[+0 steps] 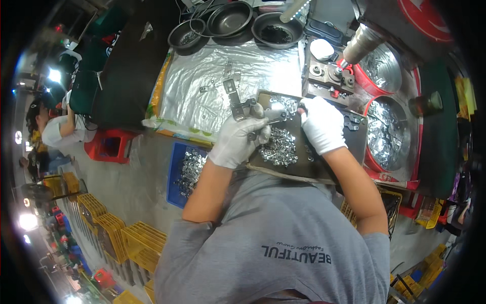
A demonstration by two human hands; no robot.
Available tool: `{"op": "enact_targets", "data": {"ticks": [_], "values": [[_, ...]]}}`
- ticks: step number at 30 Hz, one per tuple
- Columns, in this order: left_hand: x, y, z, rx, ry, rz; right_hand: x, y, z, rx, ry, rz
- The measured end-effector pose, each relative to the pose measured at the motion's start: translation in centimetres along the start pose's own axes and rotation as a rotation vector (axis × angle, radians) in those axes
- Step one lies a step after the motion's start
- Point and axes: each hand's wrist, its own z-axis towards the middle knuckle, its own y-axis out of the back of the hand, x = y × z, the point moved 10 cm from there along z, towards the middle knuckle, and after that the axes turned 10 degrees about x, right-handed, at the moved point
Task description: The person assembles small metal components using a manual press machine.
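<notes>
My left hand (238, 139), in a white glove, is closed on a metal hinge-like bracket (232, 93) whose long plate points away from me. Beside its fingers is a slim metal piece (275, 120), and I cannot tell what it is. My right hand (322, 124), also gloved in white, has its fingers curled at the right of the board. A small red end (302, 108) shows at its fingertips; the rest of that thing is hidden. Below and between the hands, a heap of small shiny metal parts (279, 147) lies on a dark board (319, 169).
A press (360, 43) with a metal die block (324, 73) stands beyond my right hand. Red-rimmed tubs (368, 109) of metal pieces are at right. Dark bowls (230, 20) line the back of the foil-covered table (187, 76). A blue bin (173, 175) of parts sits at left.
</notes>
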Motion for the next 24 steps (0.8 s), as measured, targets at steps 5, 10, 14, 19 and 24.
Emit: {"op": "enact_targets", "data": {"ticks": [5,10,14,19,24], "values": [[0.4,0.3,-0.1,-0.015,-0.002,-0.032,0.0,0.3,0.3,-0.017,0.029,0.078],[0.4,-0.3,0.3,-0.023,0.007,-0.054,-0.8,0.4,0.2,0.007,0.003,0.149],[0.6,-0.1,0.6,0.022,-0.007,-0.013,-0.3,0.3,0.6,-0.029,0.061,0.138],[0.5,-0.4,0.3,0.031,-0.008,-0.045,-0.1,0.3,0.7,-0.091,0.079,0.108],[0.5,0.0,0.1,-0.027,0.005,-0.028,0.0,0.9,0.8,-0.014,0.052,0.143]]}}
